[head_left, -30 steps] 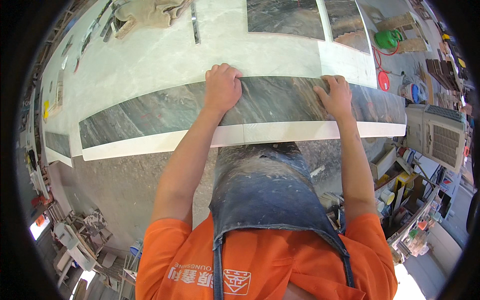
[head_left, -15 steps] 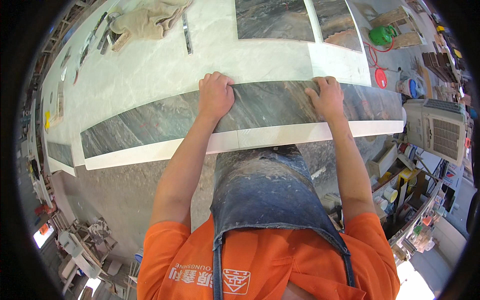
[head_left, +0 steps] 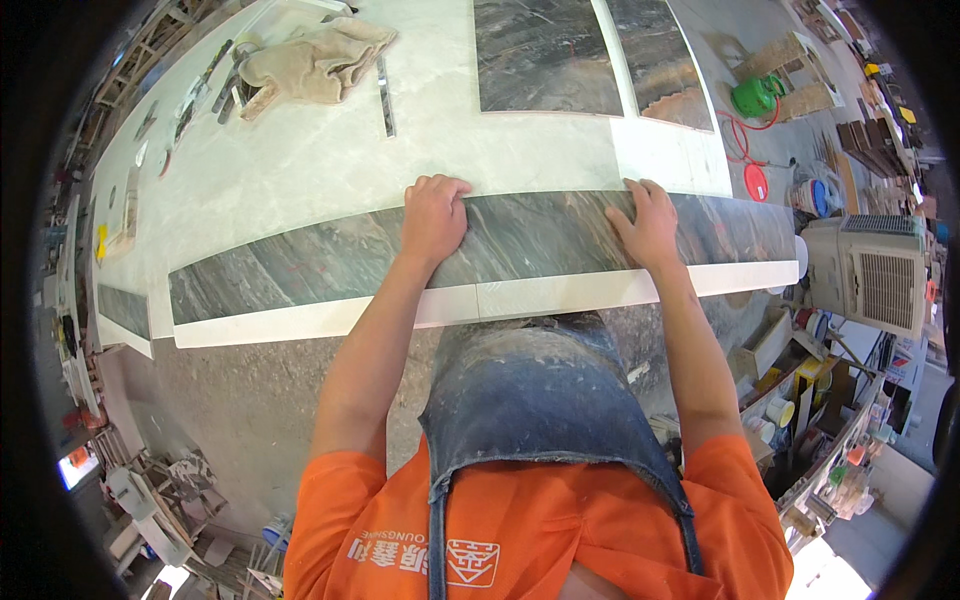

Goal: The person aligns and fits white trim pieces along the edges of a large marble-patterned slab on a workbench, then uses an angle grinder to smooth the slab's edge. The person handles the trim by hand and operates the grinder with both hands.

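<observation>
Head view, left hand [head_left: 432,218] and right hand [head_left: 648,222], fingers flat, open on dark stone strip [head_left: 330,262]

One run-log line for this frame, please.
left hand: flat on stone strip | right hand: flat on strip | worktable

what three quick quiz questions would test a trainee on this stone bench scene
1. True or false: both hands lie flat on the long grey-green veined stone strip.
2. Which lies nearer the crumpled beige cloth glove: A the left hand, B the right hand?
3. Fill in: the two dark stone slabs lie at the bench's ____ side, away from the person.

Key: 1 true; 2 A; 3 far
</observation>
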Available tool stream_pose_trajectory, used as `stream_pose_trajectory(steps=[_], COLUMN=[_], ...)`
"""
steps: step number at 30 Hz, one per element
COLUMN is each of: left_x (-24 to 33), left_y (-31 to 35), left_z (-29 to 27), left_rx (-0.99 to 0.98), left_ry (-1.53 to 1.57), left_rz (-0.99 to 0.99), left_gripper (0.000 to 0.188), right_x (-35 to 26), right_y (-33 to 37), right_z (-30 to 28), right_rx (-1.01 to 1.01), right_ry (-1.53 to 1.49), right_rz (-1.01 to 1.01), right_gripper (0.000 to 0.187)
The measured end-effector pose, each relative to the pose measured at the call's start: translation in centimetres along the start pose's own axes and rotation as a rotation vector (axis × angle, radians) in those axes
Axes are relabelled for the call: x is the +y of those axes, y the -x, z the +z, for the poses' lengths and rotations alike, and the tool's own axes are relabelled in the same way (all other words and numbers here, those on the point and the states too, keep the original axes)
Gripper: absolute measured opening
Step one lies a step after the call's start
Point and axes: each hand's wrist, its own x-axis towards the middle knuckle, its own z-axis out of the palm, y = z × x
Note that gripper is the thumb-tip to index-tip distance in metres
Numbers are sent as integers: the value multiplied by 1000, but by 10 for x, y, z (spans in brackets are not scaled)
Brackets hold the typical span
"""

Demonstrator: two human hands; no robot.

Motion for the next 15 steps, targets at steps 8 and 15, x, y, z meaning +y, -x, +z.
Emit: stream_pose_trajectory(steps=[8, 15], left_x=[9, 9], left_y=[3, -1], left_z=[-2, 1], left_rx=[6, 6], left_ry=[77, 82], left_rz=[-48, -48], left_gripper=[28, 32], right_x=[165, 479], right_y=[-6, 20], right_z=[-40, -82], right_rx=[53, -88], right_ry=[117, 288], right_rz=[348, 583], right_gripper=[67, 76])
